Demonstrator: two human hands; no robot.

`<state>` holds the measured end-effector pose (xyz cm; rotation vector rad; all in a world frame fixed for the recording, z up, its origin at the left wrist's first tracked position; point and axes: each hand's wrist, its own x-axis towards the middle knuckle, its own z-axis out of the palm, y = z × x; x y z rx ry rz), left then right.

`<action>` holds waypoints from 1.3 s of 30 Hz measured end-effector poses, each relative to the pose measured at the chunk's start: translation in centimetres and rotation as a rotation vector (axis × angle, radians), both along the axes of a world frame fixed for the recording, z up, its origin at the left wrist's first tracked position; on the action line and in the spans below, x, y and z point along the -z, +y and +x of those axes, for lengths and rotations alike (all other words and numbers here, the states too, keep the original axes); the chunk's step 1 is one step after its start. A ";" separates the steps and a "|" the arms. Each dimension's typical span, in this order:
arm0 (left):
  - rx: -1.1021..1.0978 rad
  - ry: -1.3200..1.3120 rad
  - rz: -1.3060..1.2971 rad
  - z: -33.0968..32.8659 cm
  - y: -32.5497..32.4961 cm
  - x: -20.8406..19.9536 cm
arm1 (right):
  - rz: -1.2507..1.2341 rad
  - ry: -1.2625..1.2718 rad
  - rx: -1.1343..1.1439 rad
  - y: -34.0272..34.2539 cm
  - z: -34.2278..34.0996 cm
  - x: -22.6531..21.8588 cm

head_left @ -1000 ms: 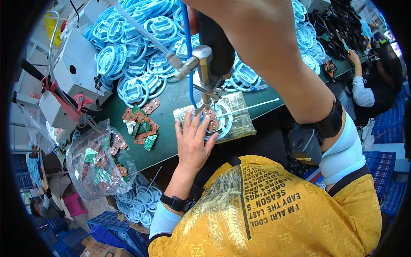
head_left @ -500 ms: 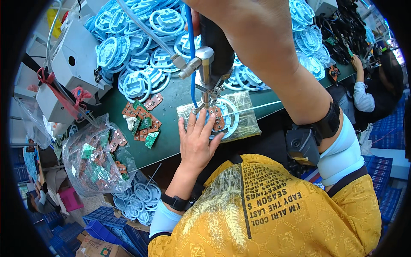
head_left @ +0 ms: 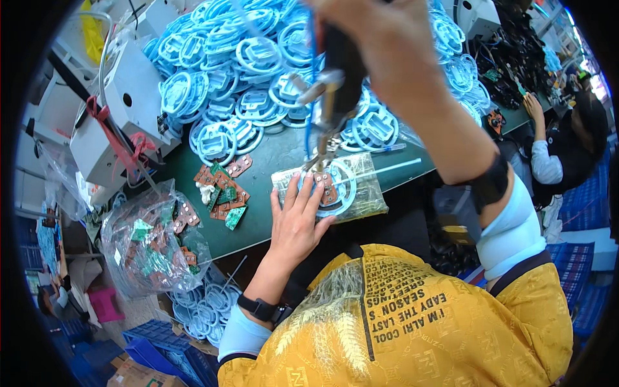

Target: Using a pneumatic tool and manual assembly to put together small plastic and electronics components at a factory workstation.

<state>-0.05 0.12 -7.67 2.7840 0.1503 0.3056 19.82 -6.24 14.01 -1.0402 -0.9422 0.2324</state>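
Observation:
My left hand lies with fingers stretched out over the left side of a light-blue plastic ring-shaped part. A small brown circuit board rests in that part, beside my fingertips. Under both is a flat pad wrapped in clear film. My right hand, blurred and partly cut off by the top edge, is wrapped round a black power screwdriver with a metal nose. The nose points down at the board near my left fingertips; whether its tip touches is hidden.
Behind the pad rises a heap of light-blue ring parts. Loose circuit boards and a clear bag of boards are on the left. A pale rod lies across the pad. A grey box stands left; a co-worker sits far right.
The screwdriver and my right hand have shifted slightly and are now blurred by motion. My left hand stays on the ring part. The whole view has moved a little.

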 end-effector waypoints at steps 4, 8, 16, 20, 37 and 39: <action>-0.095 -0.175 -0.042 0.8 -0.9 1.2 | -0.029 -0.103 0.017 -1.9 -1.8 -2.4; -0.073 -0.206 0.059 0.9 -0.8 2.0 | -0.015 -0.034 -0.074 -2.1 -2.3 -1.0; -0.089 -0.247 0.023 0.9 -0.9 1.6 | -0.094 0.024 -0.156 -2.0 -2.0 1.1; -0.099 -0.232 0.032 0.8 -1.0 1.7 | -0.007 0.074 -0.069 -1.9 -2.9 0.8; -0.077 -0.208 0.014 0.8 -0.7 2.0 | 0.042 -0.193 0.161 -1.6 -4.8 2.8; -0.070 -0.201 0.041 0.8 -0.9 1.3 | 0.105 -0.217 0.030 -1.4 -3.4 3.0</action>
